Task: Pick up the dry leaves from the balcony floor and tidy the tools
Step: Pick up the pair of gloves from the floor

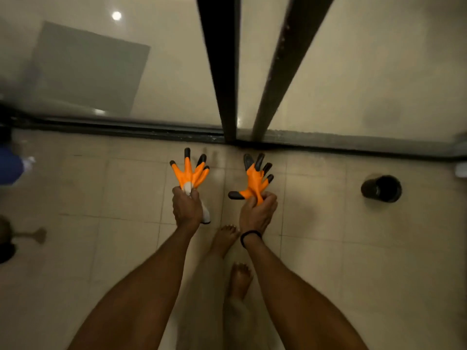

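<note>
Nearest the camera, bare feet (pixel 240 279): planted on the pale tiled floor (pixel 379 261), between two outstretched forearms.
Left hand (pixel 186 208): fingers curled tight round the cuff of the left glove (pixel 191 170); the white knit cuff hangs out below the fist.
Right hand (pixel 257 212): closed round the wrist end of the right glove (pixel 255 179), bunching it; a dark band sits on that wrist.
Where the gloves are: in the air over the tiles, one per hand, apart from each other, just short of the door track (pixel 126 130).
Handling: by the look of them light and soft, floppy at the cuff. The orange coating looks rubbery and should grip rather than slip, and the black claw tips look hard. Nothing here seems fragile. The cuff is the sensible place to hold, and both hands have it.
Pointing: each glove's long axis runs cuff to fingertips, away from the person toward the door. The left glove fans straight ahead; the right glove's thumb sticks out to the left.
Tool at the left edge (pixel 35 234): blurred, a thin handle with a flat end on the floor; what kind cannot be told.
Dry leaves: none can be made out.
Black pot (pixel 381 188): a dark cylinder on the tiles, well off to the right.
Glass door (pixel 219 72): farthest, dark frame bars rising from the track.
</note>
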### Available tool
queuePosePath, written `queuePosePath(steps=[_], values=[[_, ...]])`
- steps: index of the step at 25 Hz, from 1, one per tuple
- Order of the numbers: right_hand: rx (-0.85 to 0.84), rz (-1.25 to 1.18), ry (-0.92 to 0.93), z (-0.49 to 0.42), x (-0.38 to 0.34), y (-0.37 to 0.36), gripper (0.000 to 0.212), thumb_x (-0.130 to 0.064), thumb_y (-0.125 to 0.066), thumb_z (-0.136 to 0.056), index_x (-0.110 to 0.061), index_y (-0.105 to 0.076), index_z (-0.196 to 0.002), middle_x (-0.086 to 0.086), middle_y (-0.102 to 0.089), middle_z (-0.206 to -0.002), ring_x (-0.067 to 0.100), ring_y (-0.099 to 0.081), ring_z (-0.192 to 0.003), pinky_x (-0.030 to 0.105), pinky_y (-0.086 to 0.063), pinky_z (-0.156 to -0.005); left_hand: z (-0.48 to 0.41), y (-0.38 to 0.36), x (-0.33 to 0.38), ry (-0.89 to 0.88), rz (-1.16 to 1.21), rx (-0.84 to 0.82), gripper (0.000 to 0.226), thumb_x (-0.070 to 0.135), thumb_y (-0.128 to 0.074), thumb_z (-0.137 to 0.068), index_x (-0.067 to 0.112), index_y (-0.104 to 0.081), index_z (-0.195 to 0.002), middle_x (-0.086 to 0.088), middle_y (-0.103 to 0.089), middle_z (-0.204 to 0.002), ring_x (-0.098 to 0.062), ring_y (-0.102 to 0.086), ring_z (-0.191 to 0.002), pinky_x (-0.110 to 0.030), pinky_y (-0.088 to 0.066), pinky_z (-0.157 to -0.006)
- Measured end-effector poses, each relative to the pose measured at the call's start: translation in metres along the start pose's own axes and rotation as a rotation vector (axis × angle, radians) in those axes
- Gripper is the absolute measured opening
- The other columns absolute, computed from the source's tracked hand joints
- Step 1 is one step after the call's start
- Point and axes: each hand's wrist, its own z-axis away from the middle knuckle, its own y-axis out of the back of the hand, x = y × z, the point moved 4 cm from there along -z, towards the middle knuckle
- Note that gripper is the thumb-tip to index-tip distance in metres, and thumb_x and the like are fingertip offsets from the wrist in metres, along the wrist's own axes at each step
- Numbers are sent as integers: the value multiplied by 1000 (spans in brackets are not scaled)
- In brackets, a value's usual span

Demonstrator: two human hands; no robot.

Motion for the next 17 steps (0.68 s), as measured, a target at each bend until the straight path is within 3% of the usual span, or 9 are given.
queuePosePath(steps=[4,8,10,14,17], values=[[-133,64,151,78,-61,-13,19,-7,-57,-84,-4,-49,-102,15,-50,-106,20,-42,-85,22,-22,-63,20,95,-20,123,172,137,36,35,-57,-99,6,-47,-118,-19,-65,-111,-35,-65,-96,-38,-48,-71],[-304,161,309,176,-79,-50,18,-9,-54,-89,-6,-47,-105,12,-48,-108,4,-29,-75,22,-22,-63,32,182,-94,204,278,261,35,35,-55,-101,6,-44,-118,-20,-65,-110,-35,-64,-93,-34,-39,-66],[-406,222,371,234,-72,-78,17,-12,-52,-89,-8,-47,-105,12,-48,-107,11,-37,-81,25,-28,-67,37,228,-149,280,322,331,36,34,-54,-101,5,-44,-121,-20,-65,-110,-34,-64,-92,-33,-37,-65],[-610,316,490,345,-46,-129,17,-26,-46,-85,-20,-42,-100,6,-45,-103,30,-56,-80,48,-52,-66,52,312,-268,445,393,497,39,33,-54,-101,5,-43,-127,-20,-65,-114,-35,-64,-96,-34,-38,-67],[-735,364,523,413,-24,-165,15,-31,-41,-81,-26,-39,-95,1,-44,-101,32,-59,-76,52,-54,-65,65,360,-358,553,455,590,40,31,-54,-101,3,-43,-128,-22,-64,-118,-38,-64,-98,-35,-39,-68]])
